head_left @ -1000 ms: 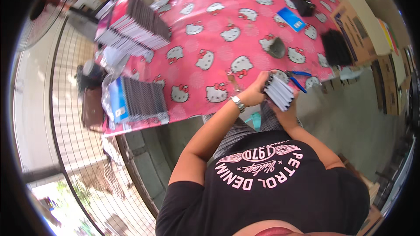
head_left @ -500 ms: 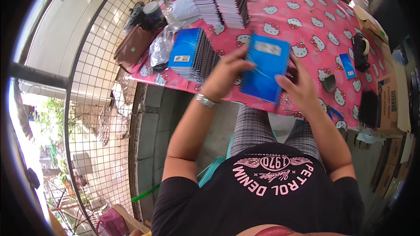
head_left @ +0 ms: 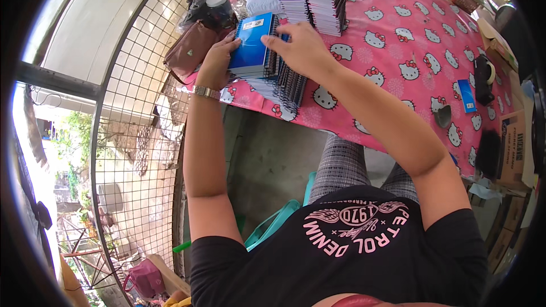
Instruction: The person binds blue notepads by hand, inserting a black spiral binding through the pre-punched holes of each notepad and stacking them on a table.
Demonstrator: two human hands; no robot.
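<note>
A small blue spiral notebook [head_left: 248,51] lies at the top of a stack of similar wire-bound notebooks [head_left: 282,90] near the left edge of the table. My left hand [head_left: 219,55] grips its left side, the thumb over the cover and the other fingers hidden below. From the right, my right hand [head_left: 300,47] takes hold by the coil edge, thumb on the cover; its other fingers bend behind the coils. Whether the notebook rests fully on the stack cannot be told.
Taller notebook piles [head_left: 323,3] stand behind the stack. A brown pouch [head_left: 186,57] and a lidded jar [head_left: 219,7] sit to the left. On the right lie a small blue packet [head_left: 467,96], a tape dispenser [head_left: 484,77] and a cardboard box [head_left: 515,145]. A pink patterned cloth [head_left: 392,108] covers the table.
Both hands have carried the blue notebook leftward from in front of me onto the stack. My right arm now reaches across the table, and the view has shifted left.
</note>
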